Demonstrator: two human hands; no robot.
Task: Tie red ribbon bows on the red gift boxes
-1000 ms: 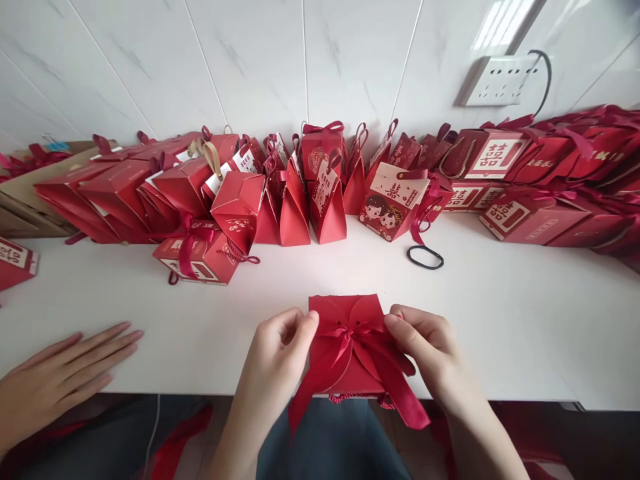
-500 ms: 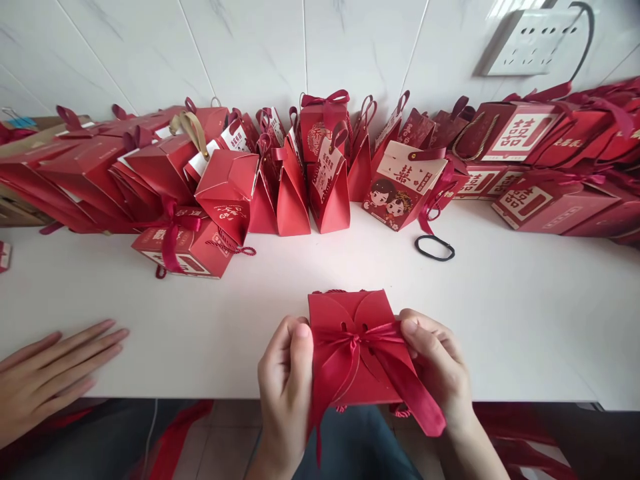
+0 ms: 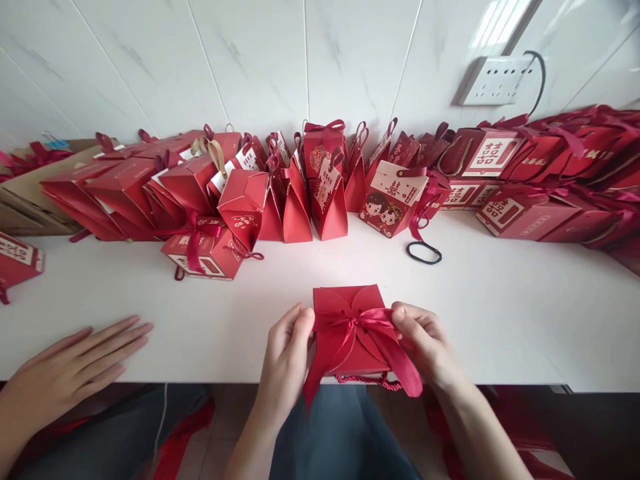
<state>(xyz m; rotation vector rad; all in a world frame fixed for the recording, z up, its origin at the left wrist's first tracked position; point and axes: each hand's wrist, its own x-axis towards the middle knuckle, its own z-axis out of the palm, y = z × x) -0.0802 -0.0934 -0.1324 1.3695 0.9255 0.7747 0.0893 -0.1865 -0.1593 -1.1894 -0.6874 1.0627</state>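
A square red gift box point(image 3: 345, 297) with curved, petal-like top flaps sits at the table's front edge. A dark red satin ribbon point(image 3: 354, 323) is knotted in a bow across its top, its two tails hanging over the front. My left hand point(image 3: 289, 337) is closed at the box's left side, thumb and fingers pinching the ribbon's left loop. On the opposite side, my right hand point(image 3: 423, 340) pinches the right loop. A twisted red cord point(image 3: 367, 381) shows below the box's front edge.
Red gift boxes and bags point(image 3: 240, 200) line the wall. A black elastic band point(image 3: 424, 253) lies right of centre, and a ribboned box point(image 3: 203, 257) left of it. Another person's hand point(image 3: 87, 363) lies flat at the left. A power strip point(image 3: 495, 80) is on the wall.
The camera view has shifted. Both hands remain at the bow, and the right loop looks fuller. The ribbon's right tail hangs less far from the box.
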